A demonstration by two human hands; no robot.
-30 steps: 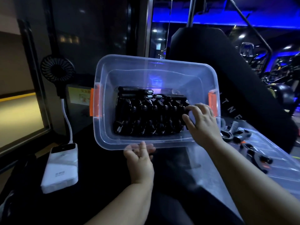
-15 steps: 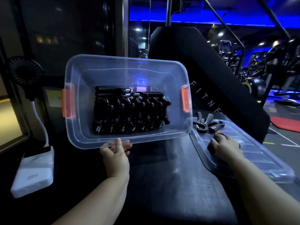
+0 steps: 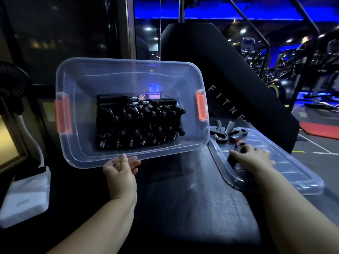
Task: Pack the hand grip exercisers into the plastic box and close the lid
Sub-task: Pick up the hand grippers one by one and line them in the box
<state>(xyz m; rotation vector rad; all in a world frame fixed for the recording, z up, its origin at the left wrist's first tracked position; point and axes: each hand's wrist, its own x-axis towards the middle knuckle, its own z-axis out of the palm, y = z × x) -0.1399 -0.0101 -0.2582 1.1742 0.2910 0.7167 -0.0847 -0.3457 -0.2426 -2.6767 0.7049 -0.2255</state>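
So, your right hand (image 3: 251, 158) was curled round a grip (image 3: 231, 160) lying on the lid (image 3: 293, 173), with a few loose grips (image 3: 229, 132) just beyond it. Your left hand (image 3: 120, 173) pinched the box (image 3: 132, 70) by its near rim, tilted toward you, with a tidy row of packed grips (image 3: 137, 123) inside. Mostly done, I reckon: those last few to drop in, then the lid.
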